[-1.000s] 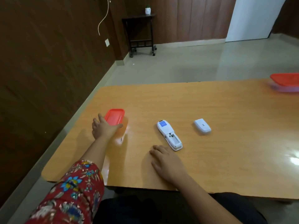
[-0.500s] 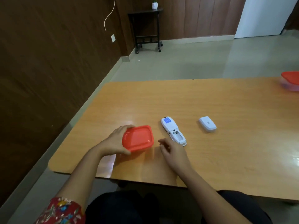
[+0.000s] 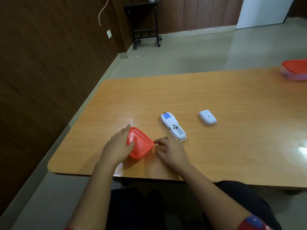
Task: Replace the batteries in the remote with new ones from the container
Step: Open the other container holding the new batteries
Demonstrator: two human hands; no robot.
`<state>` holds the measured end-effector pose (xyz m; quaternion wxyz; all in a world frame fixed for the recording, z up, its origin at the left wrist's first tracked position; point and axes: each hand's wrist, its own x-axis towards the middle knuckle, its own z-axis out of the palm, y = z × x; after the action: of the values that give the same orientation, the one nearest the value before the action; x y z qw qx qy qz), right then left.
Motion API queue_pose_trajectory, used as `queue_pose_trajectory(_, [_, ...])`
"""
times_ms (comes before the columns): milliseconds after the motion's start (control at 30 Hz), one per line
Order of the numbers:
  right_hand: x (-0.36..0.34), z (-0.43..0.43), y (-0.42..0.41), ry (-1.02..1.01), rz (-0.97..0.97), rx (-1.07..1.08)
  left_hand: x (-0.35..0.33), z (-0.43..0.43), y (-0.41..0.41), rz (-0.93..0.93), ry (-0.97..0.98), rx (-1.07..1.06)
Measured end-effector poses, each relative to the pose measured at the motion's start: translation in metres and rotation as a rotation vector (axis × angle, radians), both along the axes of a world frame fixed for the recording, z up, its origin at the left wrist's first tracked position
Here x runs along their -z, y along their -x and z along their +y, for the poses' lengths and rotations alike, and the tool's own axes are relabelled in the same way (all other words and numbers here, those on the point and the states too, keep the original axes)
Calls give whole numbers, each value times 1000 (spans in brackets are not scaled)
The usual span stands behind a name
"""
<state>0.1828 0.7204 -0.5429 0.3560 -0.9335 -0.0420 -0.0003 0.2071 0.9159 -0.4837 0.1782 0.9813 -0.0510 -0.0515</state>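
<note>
Head view. The table (image 3: 182,90) is an orange-brown wood-grain top with rounded corners, glossy, with glare near its right edge. Beyond it are a pale polished floor (image 3: 191,52), a dark wood-panelled wall (image 3: 49,55) on the left, a small dark side table (image 3: 144,22) on castors and a white door (image 3: 262,10). A second container (image 3: 294,70) with a red lid sits at the table's far right edge.

The remote (image 3: 172,128) lies back-up towards the near edge, its battery bay uncovered; I cannot tell whether cells sit in it. The battery cover (image 3: 207,117) lies apart to its right.

The container (image 3: 141,145), red lid on, stands near the near left corner, just left of the remote. My left hand (image 3: 118,146) grips its left side, fingers wrapped along the far rim and thumb on the lid. My right hand (image 3: 171,151) has its fingers loosely curled, tips at the container's right corner; whether they pinch the lid I cannot tell.
</note>
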Motion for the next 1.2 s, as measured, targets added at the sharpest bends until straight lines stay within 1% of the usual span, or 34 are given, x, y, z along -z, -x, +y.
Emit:
queue_pose_trajectory(33, [-1, 2, 0, 8, 6, -5, 5, -8, 8, 1, 49, -80])
queue_pose_trajectory(67, [-3, 3, 0, 10, 10, -13, 10, -16, 14, 20, 42, -115])
queue_pose_trajectory(133, [-5, 5, 1, -10, 23, -29, 20, -23, 23, 51, -47, -97])
queue_pose_trajectory(233, [-5, 5, 1, -50, 44, -39, 24, -21, 27, 48, -126, -61])
queue_pose_trajectory(300, [-4, 4, 1, -67, 50, -36, 23, -22, 29, -10, -194, -56])
queue_pose_trajectory(367, [-5, 5, 1, -68, 63, -46, 21, -27, 31, -112, -225, -42])
queue_pose_trajectory(433, [-4, 7, 3, -34, 65, -67, 18, -31, 30, -184, -212, -6])
queue_pose_trajectory(533, [-1, 10, 4, 14, 42, -63, 19, -31, 32, -182, -155, 24])
queue_pose_trajectory(633, [1, 12, 3, 32, 48, -50, 20, -30, 36, -192, -165, 51])
queue_pose_trajectory(733, [3, 15, 2, 101, 43, -86, 23, -41, 41, -191, -298, 102])
queue_pose_trajectory(833, [7, 18, -1, 125, -11, -97, 29, -48, 44, -193, -412, 122])
queue_pose_trajectory(1000, [11, 16, -5, 128, -23, -106, 29, -44, 46, -320, -353, 178])
queue_pose_trajectory(1133, [10, 16, -6, 95, -8, -101, 23, -40, 47, -389, -127, 133])
queue_pose_trajectory(1200, [7, 15, -7, 79, 13, -104, 18, -39, 51, -457, -16, 78])
